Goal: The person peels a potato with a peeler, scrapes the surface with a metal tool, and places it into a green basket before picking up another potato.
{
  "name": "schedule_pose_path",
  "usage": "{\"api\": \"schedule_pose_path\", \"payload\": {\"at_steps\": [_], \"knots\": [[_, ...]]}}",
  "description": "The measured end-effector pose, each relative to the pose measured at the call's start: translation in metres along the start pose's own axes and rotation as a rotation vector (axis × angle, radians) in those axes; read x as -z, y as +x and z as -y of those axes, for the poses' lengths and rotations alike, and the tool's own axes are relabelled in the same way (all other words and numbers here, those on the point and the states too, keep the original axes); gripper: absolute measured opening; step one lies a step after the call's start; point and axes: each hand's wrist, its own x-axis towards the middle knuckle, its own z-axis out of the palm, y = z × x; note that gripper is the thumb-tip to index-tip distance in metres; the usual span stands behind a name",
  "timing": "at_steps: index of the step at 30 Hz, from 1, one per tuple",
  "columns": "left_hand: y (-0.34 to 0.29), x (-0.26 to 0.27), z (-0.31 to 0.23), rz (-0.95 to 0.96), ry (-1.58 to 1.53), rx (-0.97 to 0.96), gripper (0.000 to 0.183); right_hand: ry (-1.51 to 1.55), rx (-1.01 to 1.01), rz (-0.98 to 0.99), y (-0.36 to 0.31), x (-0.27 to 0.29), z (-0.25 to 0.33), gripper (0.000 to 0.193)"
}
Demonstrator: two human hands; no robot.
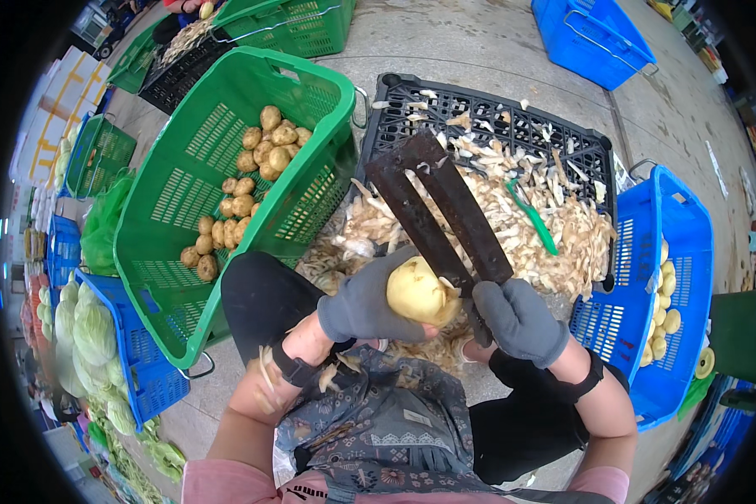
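My left hand (pixel 357 298), in a grey glove, is closed round a peeled, pale yellow potato (pixel 420 292). In my right hand (pixel 521 323), gloved the same way, is the grip of a peeling knife. This peeling knife (pixel 470 223) has a wide, dark, rusty-looking blade with a long slot down its middle. Its lower edge is close against the potato's right side; whether they touch I cannot tell. Beyond my hands, potato peelings (pixel 554 239) lie heaped over a black plastic crate (pixel 487 97). A small green-handled tool (pixel 533 218) rests on the heap.
At left stands a green basket (pixel 319 80) with unpeeled potatoes (pixel 239 202). The blue basket (pixel 685 210) at right holds peeled potatoes (pixel 665 294). Another blue basket (pixel 596 38) is at the far right. Cabbages (pixel 97 332) fill a blue crate (pixel 160 386) at lower left.
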Motion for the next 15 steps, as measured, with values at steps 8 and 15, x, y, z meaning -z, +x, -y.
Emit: {"api": "schedule_pose_path", "payload": {"at_steps": [8,15], "knots": [[-0.004,-0.004,0.015,0.190,-0.504,0.280,0.064,-0.059,0.015,0.039,0.002,0.007,-0.017,0.041],[0.004,-0.017,-0.006,0.112,-0.620,0.224,0.060,0.692,0.107,-0.089,0.004,0.004,-0.010,0.021]]}}
